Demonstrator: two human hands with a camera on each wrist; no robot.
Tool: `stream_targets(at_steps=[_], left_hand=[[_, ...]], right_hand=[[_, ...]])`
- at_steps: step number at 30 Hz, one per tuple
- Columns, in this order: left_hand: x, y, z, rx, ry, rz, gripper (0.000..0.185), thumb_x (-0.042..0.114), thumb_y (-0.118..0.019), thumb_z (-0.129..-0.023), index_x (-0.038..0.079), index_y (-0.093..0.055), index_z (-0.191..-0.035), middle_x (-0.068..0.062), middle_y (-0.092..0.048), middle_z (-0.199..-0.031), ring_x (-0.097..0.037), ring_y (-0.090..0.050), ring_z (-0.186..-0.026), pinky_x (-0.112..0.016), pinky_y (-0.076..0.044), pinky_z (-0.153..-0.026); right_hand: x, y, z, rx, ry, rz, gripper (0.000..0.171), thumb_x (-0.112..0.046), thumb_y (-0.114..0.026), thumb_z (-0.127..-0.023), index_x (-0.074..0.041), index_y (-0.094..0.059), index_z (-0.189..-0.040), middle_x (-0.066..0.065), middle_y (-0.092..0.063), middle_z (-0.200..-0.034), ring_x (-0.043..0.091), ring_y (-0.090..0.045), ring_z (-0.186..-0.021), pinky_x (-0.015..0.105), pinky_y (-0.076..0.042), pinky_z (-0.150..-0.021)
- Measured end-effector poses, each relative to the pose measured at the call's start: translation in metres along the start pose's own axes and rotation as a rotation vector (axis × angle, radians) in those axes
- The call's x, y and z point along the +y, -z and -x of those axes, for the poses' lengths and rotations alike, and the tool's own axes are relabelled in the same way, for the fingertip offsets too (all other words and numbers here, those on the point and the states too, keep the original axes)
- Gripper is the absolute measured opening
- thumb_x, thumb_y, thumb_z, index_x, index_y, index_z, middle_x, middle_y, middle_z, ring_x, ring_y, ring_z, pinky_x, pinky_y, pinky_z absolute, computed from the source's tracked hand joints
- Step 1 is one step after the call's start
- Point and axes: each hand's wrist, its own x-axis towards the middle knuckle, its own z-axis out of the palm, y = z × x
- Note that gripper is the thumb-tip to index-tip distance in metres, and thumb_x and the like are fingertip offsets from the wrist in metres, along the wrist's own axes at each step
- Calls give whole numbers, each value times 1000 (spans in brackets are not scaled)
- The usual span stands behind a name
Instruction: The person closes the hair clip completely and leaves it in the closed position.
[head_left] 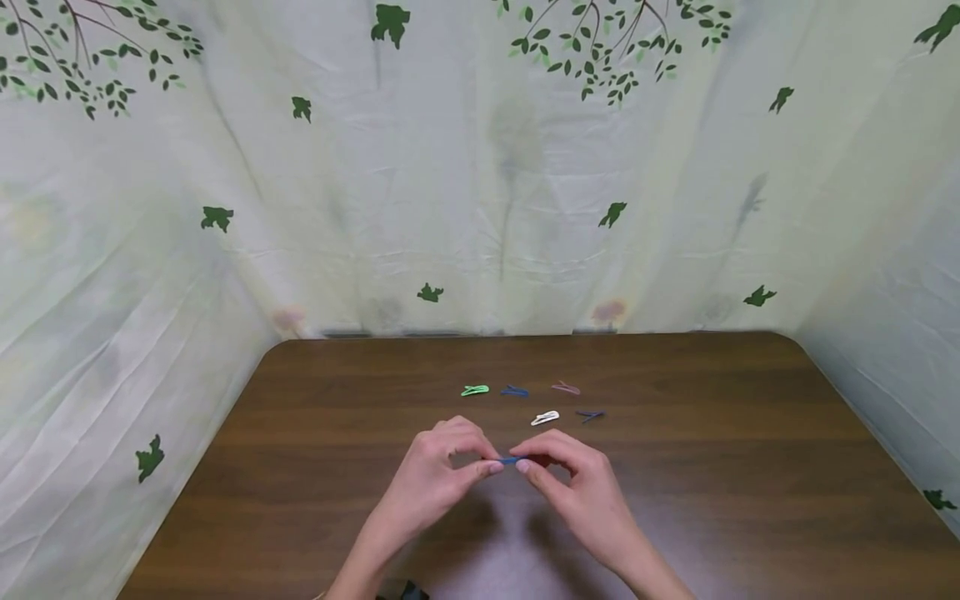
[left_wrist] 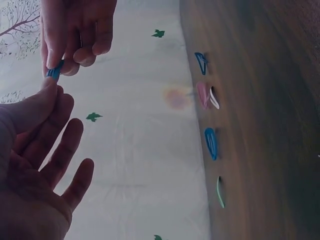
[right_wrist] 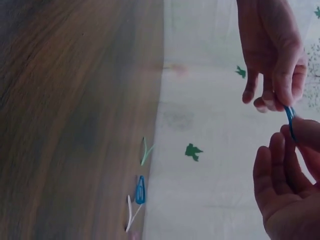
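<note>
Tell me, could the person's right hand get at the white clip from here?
Probably yes: the white clip lies just beyond the right hand with nothing visibly between, though that hand pinches a blue clip and may need to let go first.

Pinching fingers of the left hand (head_left: 442,467) and right hand (head_left: 581,479) hide both ends of the slim blue hair clip (head_left: 510,460); whether it is snapped flat is too small to tell. The head view's lower edge cuts off the bare left forearm (head_left: 367,550), the bare right forearm (head_left: 645,562) and an unidentifiable small black object (head_left: 414,591). In the right wrist view, the bottom edge crops a blurred pink hair clip (right_wrist: 134,236)
</note>
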Motion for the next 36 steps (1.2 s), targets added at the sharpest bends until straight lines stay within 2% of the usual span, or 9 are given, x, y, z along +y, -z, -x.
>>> stream_targets(at_steps=[2,6,12,21,24,30,33,36], left_hand=[[1,-1,-1,12,14,-18,7,20,-82,-81,21,-76,-79,17,-65,-81,-7,-59,-83,-30,-44,-76],[2,-5,-1,38,40,-56,17,11,-84,-77,25,-75,-79,21,-64,-78,-4,-58,-80,-28,-46,-74],[2,-5,-1,60,34,-78,10,14,-82,-81,22,-75,-80,22,-63,-77,-4,-59,-78,-26,-48,-71],[4,-11,0,88,12,-96,20,3,-83,-76,18,-69,-75,18,-61,-74,-3,-58,-72,-23,-48,-67],[5,-12,0,79,25,-83,20,2,-82,-77,17,-69,-75,17,-61,-75,-2,-59,-73,-22,-48,-66],[5,-7,-1,12,131,-9,13,9,-80,-83,20,-73,-85,18,-63,-81,-4,-61,-78,-25,-51,-69],[5,-5,-1,-48,239,79,9,14,-77,-86,22,-73,-89,16,-65,-85,-7,-63,-79,-28,-52,-72],[4,-3,-1,-102,353,205,4,16,-75,-88,16,-73,-92,11,-68,-87,-12,-64,-81,-29,-52,-74]], right_hand=[[1,0,0,14,13,15,13,-14,-72,-91,-21,-74,-102,-7,-68,-92,11,-62,-85,27,-49,-74],[4,-1,0,65,84,60,14,-11,-75,-88,-19,-75,-99,-10,-67,-87,10,-62,-82,23,-47,-71],[4,-7,-1,132,231,130,18,-5,-76,-86,-17,-74,-100,-9,-65,-87,9,-62,-81,19,-48,-73],[5,-12,3,200,227,188,19,-2,-76,-85,-17,-74,-98,-11,-60,-81,5,-57,-73,15,-45,-68],[6,-13,3,212,224,197,21,-2,-75,-85,-17,-74,-98,-10,-61,-82,6,-59,-74,16,-46,-69],[7,-12,1,230,259,170,24,2,-77,-82,-15,-75,-100,-6,-67,-89,9,-63,-79,19,-49,-71],[9,-11,0,247,311,141,30,8,-79,-77,-12,-76,-99,-3,-68,-90,12,-63,-80,18,-49,-72],[12,-10,-2,250,354,127,35,14,-80,-71,-9,-76,-98,0,-68,-89,15,-63,-81,17,-49,-74]])
